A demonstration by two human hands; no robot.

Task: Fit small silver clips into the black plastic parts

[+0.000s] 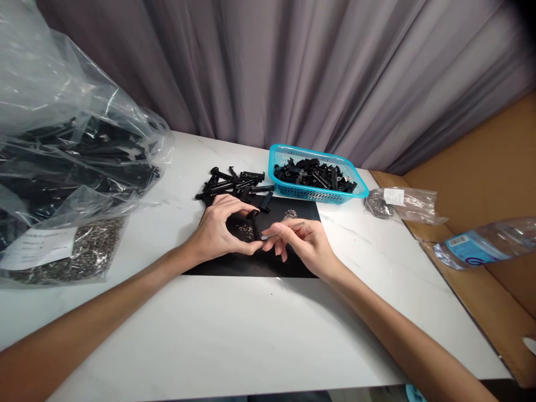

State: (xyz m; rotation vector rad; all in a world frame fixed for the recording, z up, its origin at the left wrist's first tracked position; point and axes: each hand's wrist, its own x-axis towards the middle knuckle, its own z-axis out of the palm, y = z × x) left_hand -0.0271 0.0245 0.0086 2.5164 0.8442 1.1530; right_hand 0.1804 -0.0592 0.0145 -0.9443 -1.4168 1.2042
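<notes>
Between the thumb and fingers of my left hand is a small black plastic part, held at its two ends above the black mat. My right hand pinches a thin metal tool, perhaps tweezers, whose tip meets the part's near end by my left thumb. Small metal pieces lie in two little heaps on the mat: one heap shows inside the curve of my left hand, the other heap just beyond my right fingers.
Loose black plastic parts are piled behind my left hand. A blue basket of similar parts stands behind. Clear bags of black parts and metal pieces are at left. A small bag, bottle and cardboard are at right.
</notes>
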